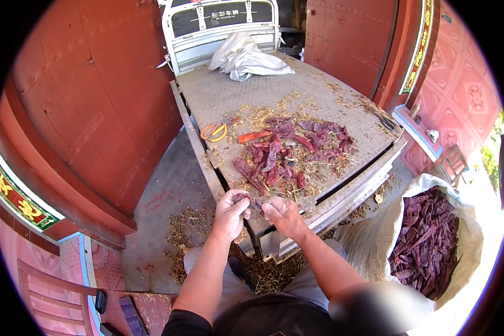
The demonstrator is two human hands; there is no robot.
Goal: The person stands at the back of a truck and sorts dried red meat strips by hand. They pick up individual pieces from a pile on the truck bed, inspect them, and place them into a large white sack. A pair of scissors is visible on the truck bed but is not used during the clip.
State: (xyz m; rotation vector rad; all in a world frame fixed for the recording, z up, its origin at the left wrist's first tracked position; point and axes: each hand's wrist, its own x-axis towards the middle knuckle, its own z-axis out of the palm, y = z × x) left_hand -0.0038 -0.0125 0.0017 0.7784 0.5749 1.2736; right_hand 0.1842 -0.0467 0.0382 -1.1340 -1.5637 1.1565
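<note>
Between my two hands is a dark red dried chili pepper (255, 203), held just above the near corner of a metal truck bed (218, 90). My left hand (232, 210) pinches one end with thumb and forefinger. The other end is gripped by my right hand (282, 213), and the fingers partly cover the pepper. Just beyond lies a loose pile of dried chili peppers (273, 155), wrinkled and mostly dark red. One brighter red pepper (254, 136) lies at the pile's left side. Stem bits and yellowish scraps (285, 107) are scattered around the pile.
Orange-and-yellow-handled scissors (213, 132) lie near the bed's left edge; a dark-handled tool (382, 119) is at the right edge. White woven sacks (252, 59) are heaped at the far end. To my right stands an open sack (361, 239) full of dried peppers (424, 239). Debris (191, 227) covers the floor.
</note>
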